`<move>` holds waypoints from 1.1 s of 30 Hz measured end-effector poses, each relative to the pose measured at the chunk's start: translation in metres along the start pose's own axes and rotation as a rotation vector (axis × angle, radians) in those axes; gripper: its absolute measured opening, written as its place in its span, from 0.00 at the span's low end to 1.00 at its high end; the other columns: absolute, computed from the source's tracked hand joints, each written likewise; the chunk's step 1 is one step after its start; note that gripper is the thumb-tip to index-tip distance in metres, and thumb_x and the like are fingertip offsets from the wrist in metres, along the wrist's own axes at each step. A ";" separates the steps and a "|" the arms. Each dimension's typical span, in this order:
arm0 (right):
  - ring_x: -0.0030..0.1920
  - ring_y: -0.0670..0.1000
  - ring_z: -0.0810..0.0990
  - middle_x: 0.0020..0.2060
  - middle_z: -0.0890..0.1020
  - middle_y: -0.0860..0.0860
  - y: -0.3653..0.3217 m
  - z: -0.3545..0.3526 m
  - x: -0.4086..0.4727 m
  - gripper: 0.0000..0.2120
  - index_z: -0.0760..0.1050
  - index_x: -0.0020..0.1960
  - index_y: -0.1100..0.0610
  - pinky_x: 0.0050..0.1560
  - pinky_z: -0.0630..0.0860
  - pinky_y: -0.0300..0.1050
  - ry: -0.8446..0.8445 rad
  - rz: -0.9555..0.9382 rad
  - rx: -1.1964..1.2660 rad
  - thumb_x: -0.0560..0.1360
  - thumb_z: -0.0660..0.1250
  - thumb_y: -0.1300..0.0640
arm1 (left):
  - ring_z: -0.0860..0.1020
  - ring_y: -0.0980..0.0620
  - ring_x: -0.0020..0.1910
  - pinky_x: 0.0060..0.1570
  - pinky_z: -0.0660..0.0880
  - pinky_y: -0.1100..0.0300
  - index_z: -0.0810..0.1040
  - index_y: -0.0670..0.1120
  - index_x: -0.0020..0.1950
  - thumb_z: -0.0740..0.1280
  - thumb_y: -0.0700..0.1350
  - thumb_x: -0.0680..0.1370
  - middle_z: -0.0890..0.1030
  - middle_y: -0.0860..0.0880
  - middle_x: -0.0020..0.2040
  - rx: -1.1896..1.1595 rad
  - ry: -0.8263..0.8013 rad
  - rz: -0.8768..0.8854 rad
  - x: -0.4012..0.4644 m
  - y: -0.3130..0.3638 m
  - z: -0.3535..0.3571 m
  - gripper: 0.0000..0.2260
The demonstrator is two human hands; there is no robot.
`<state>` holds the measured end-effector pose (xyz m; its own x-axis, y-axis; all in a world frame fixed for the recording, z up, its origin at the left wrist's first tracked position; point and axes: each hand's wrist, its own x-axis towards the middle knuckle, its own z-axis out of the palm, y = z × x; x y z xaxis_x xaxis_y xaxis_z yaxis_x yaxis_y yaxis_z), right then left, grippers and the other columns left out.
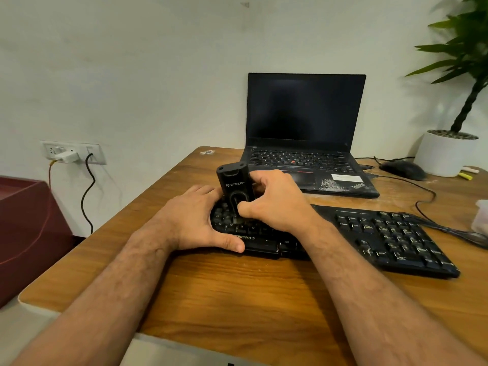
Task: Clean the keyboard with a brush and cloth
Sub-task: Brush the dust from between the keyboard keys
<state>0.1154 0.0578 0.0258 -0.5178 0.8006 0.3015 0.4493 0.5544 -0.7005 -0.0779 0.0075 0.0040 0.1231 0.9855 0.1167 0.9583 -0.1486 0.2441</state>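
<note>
Keyboard (pixel 383 239), black and dusty, lies across the wooden table (pixel 237 294), its left part under both hands. At that end the left hand (pixel 195 220) lies with straight fingers, the thumb pressing the front edge. Just right of it, the right hand (pixel 274 199) has its fingers curled tight round a black brush tool (pixel 233 184), which stands almost upright with its lower end on the keys. Beyond the grip an open laptop (pixel 303 133) with a dark screen; further right a mouse (pixel 402 169) and a white plant pot (pixel 446 154)
</note>
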 end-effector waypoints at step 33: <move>0.48 0.42 0.84 0.46 0.86 0.43 0.001 -0.004 0.002 0.20 0.82 0.56 0.47 0.51 0.83 0.46 -0.025 0.024 0.037 0.65 0.76 0.56 | 0.66 0.57 0.70 0.67 0.71 0.44 0.62 0.61 0.77 0.62 0.86 0.52 0.70 0.60 0.71 -0.008 -0.008 -0.010 0.001 -0.002 0.000 0.57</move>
<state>0.1178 0.0605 0.0280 -0.5254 0.8073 0.2688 0.4348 0.5263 -0.7308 -0.0795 0.0089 0.0039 0.1155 0.9876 0.1067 0.9574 -0.1392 0.2528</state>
